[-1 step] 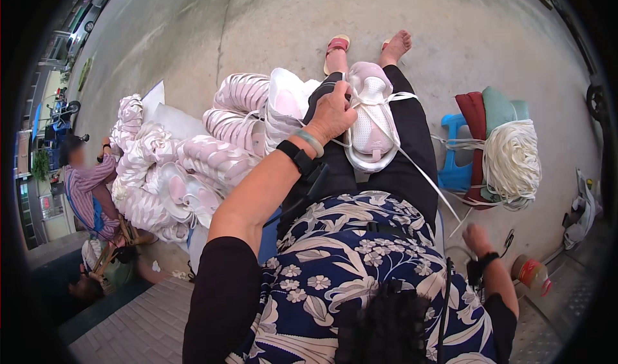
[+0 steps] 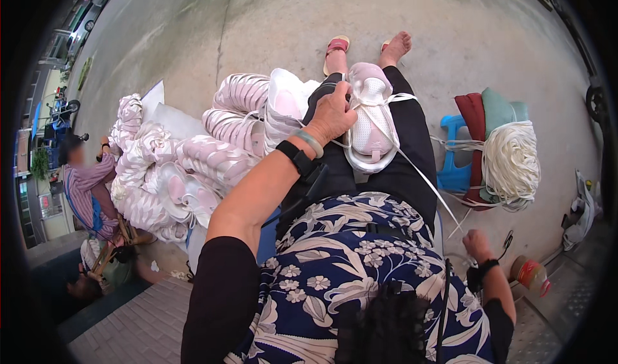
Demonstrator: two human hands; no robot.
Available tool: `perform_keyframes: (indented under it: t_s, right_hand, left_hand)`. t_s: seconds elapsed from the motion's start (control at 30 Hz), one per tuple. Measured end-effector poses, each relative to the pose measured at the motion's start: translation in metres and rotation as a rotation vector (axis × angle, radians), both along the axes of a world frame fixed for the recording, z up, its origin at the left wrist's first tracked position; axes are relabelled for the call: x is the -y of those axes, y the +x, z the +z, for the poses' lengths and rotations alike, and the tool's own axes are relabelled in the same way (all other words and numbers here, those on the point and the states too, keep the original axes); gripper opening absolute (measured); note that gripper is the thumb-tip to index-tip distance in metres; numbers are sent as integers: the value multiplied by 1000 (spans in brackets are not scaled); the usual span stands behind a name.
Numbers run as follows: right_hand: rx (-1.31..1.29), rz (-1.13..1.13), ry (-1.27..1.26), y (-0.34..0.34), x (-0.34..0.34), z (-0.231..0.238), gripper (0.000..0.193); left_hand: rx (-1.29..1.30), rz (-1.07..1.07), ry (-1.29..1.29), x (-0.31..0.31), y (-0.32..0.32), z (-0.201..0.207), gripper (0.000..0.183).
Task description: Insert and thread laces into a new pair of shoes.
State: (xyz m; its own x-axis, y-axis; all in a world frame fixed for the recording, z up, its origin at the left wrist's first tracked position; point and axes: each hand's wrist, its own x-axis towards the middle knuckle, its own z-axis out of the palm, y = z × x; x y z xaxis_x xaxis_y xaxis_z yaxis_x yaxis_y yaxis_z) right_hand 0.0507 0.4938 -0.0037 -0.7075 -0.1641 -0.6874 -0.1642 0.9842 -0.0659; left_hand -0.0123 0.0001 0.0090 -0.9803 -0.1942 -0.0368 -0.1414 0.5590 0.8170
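Observation:
A white and pink shoe upper lies across my thighs, its heel end away from me. White shoelace crosses its front and trails toward the lower right. My left hand is closed at the upper's left side, near the lacing; a small dark thing shows at its fingertips, too small to name. Off to the right by my hip, my right hand is closed in a fist beside the trailing lace ends. Whether the fist grips the lace is hard to make out.
Stacked pink and white shoe uppers are heaped on my left. On my right, a blue stool carries red cloth, a green cushion and a hank of white laces. A bottle stands lower right. Another person sits far left.
My right hand has shifted slightly closer to my body. The left hand and the shoe upper stay practically in place.

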Motion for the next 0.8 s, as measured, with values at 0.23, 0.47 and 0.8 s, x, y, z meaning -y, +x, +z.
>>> perform_keyframes:
  t_s: [0.23, 0.47, 0.8]
  right_hand:
    - [-57, -670, -978, -23, 25, 31, 11]
    - [130, -824, -1265, -42, 118, 86, 9]
    - [154, -812, -1464, -35, 130, 102, 19]
  left_hand:
    - [43, 29, -177, -9, -7, 8, 41]
    - [-30, 242, -183, -10, -19, -16, 45]
    - [152, 394, 717, 3, -28, 6, 38]
